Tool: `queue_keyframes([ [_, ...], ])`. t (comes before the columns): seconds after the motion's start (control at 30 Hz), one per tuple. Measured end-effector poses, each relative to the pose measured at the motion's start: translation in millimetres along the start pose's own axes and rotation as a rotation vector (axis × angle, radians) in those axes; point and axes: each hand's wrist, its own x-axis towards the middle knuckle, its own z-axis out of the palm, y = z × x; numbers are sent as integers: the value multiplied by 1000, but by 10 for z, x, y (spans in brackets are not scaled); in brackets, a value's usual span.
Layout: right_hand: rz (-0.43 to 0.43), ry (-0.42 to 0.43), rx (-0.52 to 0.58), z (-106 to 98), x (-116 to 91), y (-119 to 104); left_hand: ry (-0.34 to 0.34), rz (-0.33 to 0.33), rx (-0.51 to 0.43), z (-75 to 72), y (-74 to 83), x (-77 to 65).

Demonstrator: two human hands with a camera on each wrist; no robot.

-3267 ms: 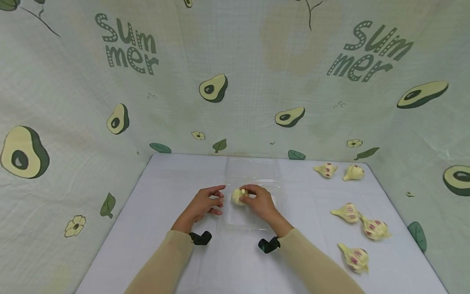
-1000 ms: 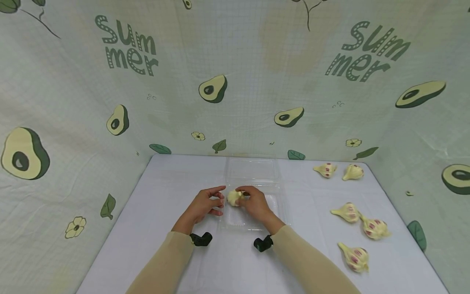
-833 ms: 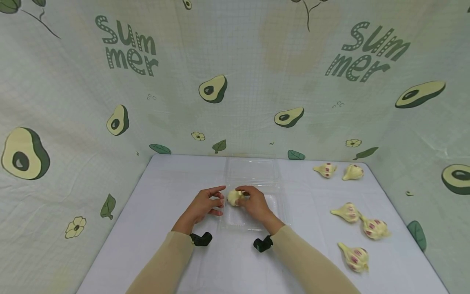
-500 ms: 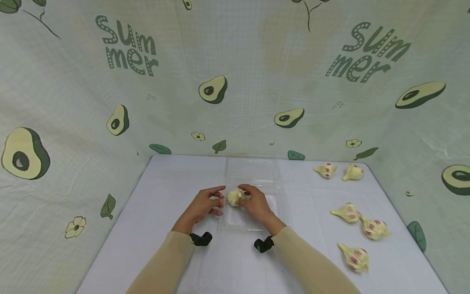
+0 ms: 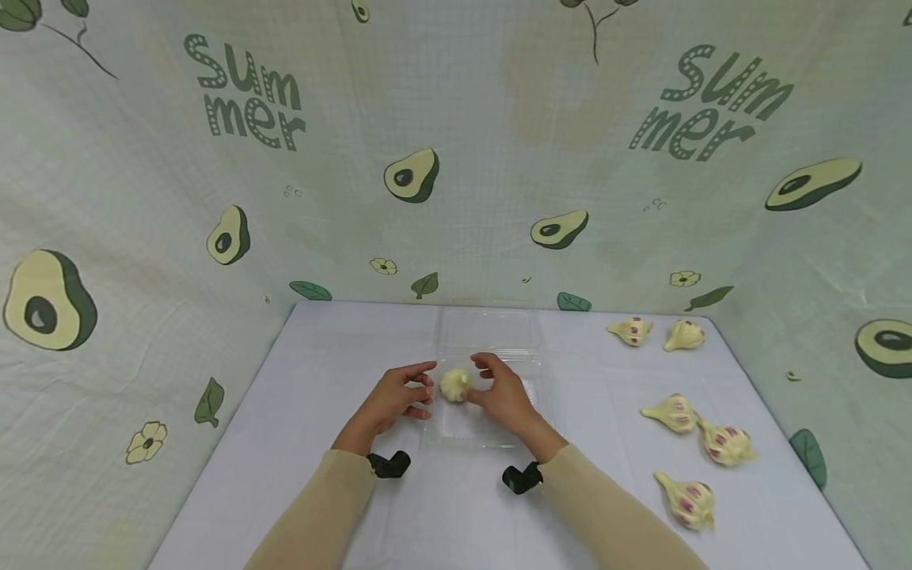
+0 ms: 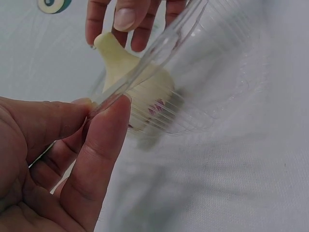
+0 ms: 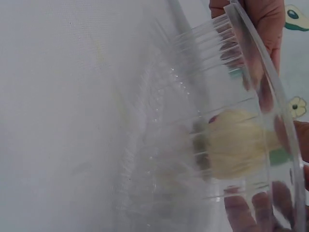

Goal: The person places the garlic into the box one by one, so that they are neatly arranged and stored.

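Observation:
A clear plastic clamshell container (image 5: 492,434) lies on the table with its lid folded back. One pale garlic bulb (image 5: 454,385) stands inside it near the left wall, stem up, its lower part purple-flecked in the left wrist view. My left hand (image 5: 394,398) pinches the container's left rim between thumb and fingers, as the left wrist view shows closely. Over the container, my right hand (image 5: 507,398) is spread beside the bulb, forefinger lifted off it and thumb close to it. Whether that thumb touches the bulb I cannot tell. Through the clear wall, the right wrist view shows the bulb (image 7: 236,145).
Several more garlic bulbs lie at the table's right: two at the back, including one garlic bulb (image 5: 685,335), a touching pair with a larger bulb (image 5: 727,443), and a front bulb (image 5: 688,502). A printed cloth (image 5: 484,182) hangs behind and at both sides.
The garlic bulb moved slightly left inside the container in my right hand. My right fingers then let go and drew back to the right. My left hand stayed at the rim.

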Motion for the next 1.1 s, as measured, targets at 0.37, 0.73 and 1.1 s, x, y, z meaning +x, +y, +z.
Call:
queue_keyframes([
  [0.37,28,3,51,-325,-200,-59,-9,-2,-8,-1,18,-9],
  [0.73,54,39,30,-817,-503,60,2,-9,2,-6,1,9],
  [1.1,121,99,-95,-1300,-847,275,10,-13,2,-7,-11,28],
])
